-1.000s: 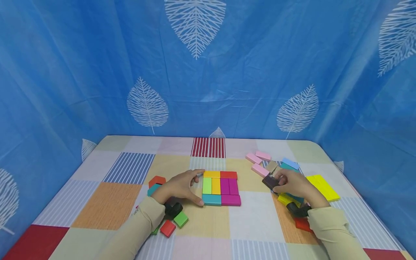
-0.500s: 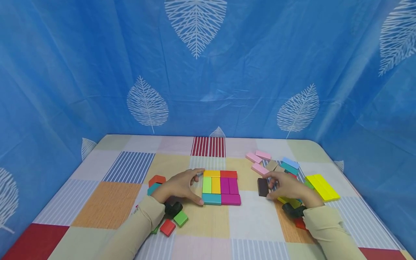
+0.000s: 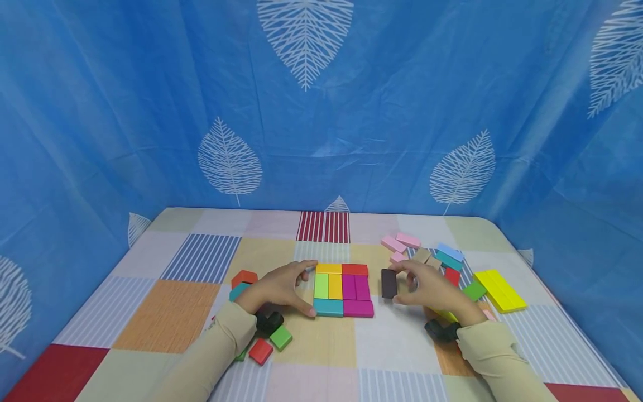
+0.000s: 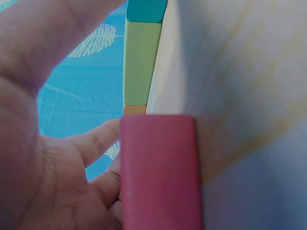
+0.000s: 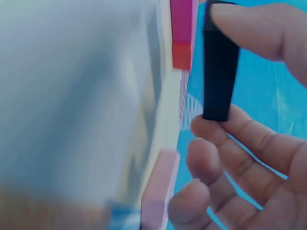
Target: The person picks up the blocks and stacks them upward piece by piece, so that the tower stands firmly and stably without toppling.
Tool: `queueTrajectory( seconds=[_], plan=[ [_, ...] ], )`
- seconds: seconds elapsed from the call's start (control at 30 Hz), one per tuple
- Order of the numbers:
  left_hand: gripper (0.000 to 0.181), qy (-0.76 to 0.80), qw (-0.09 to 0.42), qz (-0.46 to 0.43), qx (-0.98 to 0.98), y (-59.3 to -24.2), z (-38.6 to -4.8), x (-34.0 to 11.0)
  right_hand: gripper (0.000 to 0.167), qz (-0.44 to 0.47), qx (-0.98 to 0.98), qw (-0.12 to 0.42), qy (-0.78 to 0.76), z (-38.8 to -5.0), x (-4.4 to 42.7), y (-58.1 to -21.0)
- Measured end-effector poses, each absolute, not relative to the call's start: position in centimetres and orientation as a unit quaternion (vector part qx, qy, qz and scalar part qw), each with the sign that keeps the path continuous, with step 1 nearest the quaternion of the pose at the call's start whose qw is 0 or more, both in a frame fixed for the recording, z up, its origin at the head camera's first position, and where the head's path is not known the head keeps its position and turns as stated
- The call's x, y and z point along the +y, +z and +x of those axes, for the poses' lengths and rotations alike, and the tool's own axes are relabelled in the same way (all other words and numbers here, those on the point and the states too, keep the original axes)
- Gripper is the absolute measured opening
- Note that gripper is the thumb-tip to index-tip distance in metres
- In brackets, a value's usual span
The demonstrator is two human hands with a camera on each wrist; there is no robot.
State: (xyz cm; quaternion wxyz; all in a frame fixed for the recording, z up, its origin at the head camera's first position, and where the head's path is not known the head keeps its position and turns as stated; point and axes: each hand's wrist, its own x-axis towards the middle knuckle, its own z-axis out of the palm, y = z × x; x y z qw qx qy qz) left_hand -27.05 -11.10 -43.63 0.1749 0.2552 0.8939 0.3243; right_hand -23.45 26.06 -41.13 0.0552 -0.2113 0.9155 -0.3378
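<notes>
My right hand [image 3: 429, 289] pinches a black block [image 3: 389, 283] at its two ends between thumb and fingers. The right wrist view shows the black block [image 5: 220, 69] raised off the table. To its left lies a flat square of coloured blocks [image 3: 348, 290], closely packed: yellow, red, light green, purple, magenta and teal. My left hand [image 3: 278, 287] rests at the left side of this square, thumb by the teal block [image 3: 328, 307] and forefinger by the top yellow block [image 3: 329, 268]. Its thumb and forefinger are spread wide, and the light green block [image 4: 141, 62] shows between them.
Loose blocks lie near the left wrist, among them a red block [image 3: 261, 352] and a green block [image 3: 281, 337]. Behind the right hand are pink blocks [image 3: 394, 244], a blue block [image 3: 450, 252] and long yellow blocks [image 3: 500, 290]. A blue curtain [image 3: 321, 139] encloses the table.
My right hand has taken the black block from the right-hand pile, turned it lengthwise and carried it left toward the square. The left hand has kept its place.
</notes>
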Motion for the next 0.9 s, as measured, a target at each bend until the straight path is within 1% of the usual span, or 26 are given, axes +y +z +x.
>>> queueTrajectory(
  seconds=[0.2, 0.33, 0.47, 0.7, 0.9],
  plan=[
    [0.111, 0.327, 0.177, 0.255, 0.893, -43.7, -27.1, -11.1, 0.061, -0.242, 0.899, 0.033, -0.365, -24.1, 23.8, -41.7],
    [0.111, 0.325, 0.175, 0.259, 0.893, -43.8, -27.1, -11.1, 0.060, -0.257, 0.894, 0.030, -0.367, -24.5, 22.3, -41.7],
    [0.112, 0.323, 0.174, 0.260, 0.893, -43.7, -27.2, -11.0, 0.060, -0.265, 0.894, 0.035, -0.360, -24.9, 20.9, -41.6],
    [0.112, 0.319, 0.175, 0.255, 0.896, -43.6, -27.2, -10.9, 0.064, -0.261, 0.907, 0.055, -0.327, -25.2, 18.5, -41.1],
    [0.113, 0.319, 0.175, 0.256, 0.896, -43.7, -27.2, -11.0, 0.062, -0.273, 0.908, 0.059, -0.311, -25.5, 16.6, -41.3]
  ],
)
